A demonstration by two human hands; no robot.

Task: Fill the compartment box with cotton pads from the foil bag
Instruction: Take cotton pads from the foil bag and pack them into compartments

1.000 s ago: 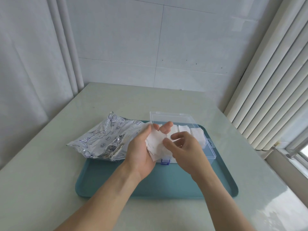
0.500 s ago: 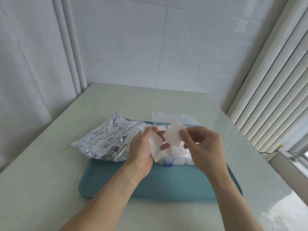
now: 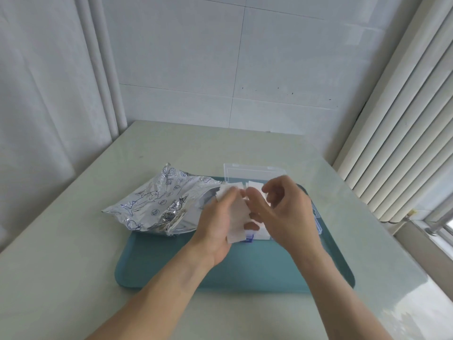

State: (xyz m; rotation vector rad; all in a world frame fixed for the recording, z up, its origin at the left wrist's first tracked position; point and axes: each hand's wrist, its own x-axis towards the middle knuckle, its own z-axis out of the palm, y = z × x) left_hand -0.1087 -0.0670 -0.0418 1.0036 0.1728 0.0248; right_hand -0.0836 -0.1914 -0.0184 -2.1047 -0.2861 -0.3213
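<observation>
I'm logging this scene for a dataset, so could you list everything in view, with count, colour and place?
tray: one, teal, on the table, under the bag and box
foil bag: one, silver with blue print, lying on the tray's left end, partly over its edge
box: one, clear plastic, lid open, on the tray behind the hands, white pads inside
pads: a stack, count unclear, white, in the left hand
table: one, pale green
blinds: white, at right
curtain: white, at left
left hand: holds the pads
right hand: fingers curled, at the stack's top edge
</observation>
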